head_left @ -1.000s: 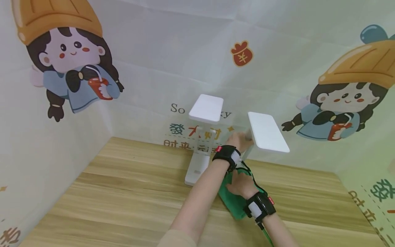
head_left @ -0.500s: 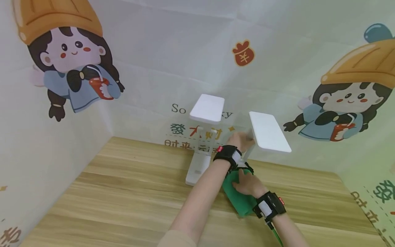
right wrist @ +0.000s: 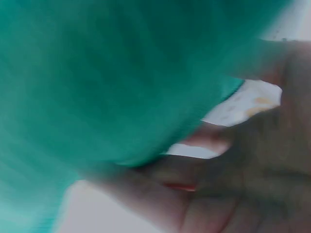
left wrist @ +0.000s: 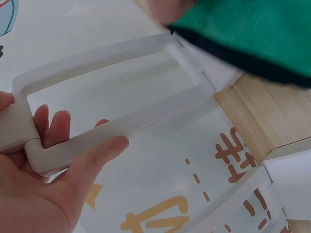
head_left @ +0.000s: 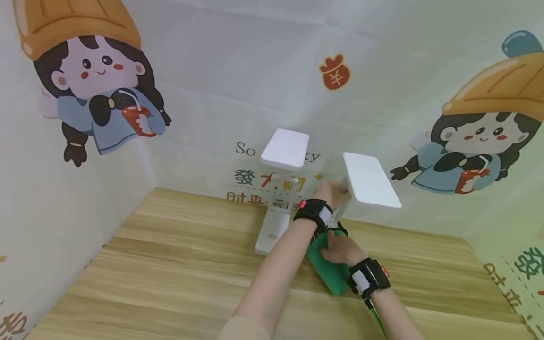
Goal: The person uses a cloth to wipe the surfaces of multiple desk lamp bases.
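Observation:
Two white folding stands with flat tilted panels are at the back of the table. My left hand (head_left: 330, 193) holds the right stand (head_left: 371, 179) near the top of its arm; in the left wrist view its thumb and fingers wrap the hollow rectangular frame (left wrist: 112, 127). My right hand (head_left: 345, 249) grips a green cloth (head_left: 329, 274) with a black edge, low by that stand's foot. The cloth covers much of the stand's base. In the right wrist view the blurred green fabric (right wrist: 121, 87) fills most of the picture, with fingers bent along its edge.
The left stand (head_left: 285, 147) stands close beside my left forearm, its base (head_left: 272, 233) flat on the wood-grain table (head_left: 170, 264). A printed backdrop (head_left: 238, 75) rises right behind both stands. A green cable (head_left: 376, 321) trails from the right wrist strap.
My right hand and the green cloth have shifted slightly right, and the black cord that looped beside the hand has drawn in. My left hand keeps its hold on the stand.

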A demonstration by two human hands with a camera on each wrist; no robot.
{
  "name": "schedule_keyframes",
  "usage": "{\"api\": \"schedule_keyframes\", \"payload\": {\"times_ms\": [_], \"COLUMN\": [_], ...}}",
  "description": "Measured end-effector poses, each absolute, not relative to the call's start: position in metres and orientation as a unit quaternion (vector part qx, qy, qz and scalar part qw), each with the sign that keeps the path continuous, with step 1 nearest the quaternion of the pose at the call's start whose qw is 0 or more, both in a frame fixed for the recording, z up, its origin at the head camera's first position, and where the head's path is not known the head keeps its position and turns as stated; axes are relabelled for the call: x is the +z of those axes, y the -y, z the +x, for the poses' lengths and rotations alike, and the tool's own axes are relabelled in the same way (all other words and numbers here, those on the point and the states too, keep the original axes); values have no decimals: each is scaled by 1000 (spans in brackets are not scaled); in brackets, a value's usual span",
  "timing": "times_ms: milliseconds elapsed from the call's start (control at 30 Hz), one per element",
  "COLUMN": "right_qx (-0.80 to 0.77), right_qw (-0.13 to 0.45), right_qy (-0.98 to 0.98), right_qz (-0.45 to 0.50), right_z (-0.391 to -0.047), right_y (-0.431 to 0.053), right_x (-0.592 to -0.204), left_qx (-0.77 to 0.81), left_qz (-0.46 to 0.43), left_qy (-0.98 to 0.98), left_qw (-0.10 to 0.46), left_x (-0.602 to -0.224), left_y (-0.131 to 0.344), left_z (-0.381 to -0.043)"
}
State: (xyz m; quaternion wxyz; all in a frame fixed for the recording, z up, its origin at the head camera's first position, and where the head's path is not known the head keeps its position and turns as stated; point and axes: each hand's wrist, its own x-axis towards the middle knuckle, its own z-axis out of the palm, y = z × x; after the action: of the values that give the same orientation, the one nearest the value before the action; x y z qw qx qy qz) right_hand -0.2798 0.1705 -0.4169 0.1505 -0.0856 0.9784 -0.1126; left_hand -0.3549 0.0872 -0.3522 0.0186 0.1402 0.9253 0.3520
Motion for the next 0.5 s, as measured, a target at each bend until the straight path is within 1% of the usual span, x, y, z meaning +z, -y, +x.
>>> {"api": "schedule_keyframes", "payload": {"times_ms": [133,367,500], "right_qx": [-109,-124,-103], "right_qw": [173,152,169], "right_qy": [-975,-977,-977], "right_qz": [-84,-85,-77], "right_z": [-277,-283,-278], "right_y": [-166,-169,-168], "right_x": [-408,-411,-411], "left_qx": [349,353,353], "left_qz": [140,146,139], "left_qy": [-926,-924,-925], "left_qw": [14,7,11], "left_x": [-351,-353,-352], "left_y": [-87,-87,-87], "left_z": [-354,-354,-354]}}
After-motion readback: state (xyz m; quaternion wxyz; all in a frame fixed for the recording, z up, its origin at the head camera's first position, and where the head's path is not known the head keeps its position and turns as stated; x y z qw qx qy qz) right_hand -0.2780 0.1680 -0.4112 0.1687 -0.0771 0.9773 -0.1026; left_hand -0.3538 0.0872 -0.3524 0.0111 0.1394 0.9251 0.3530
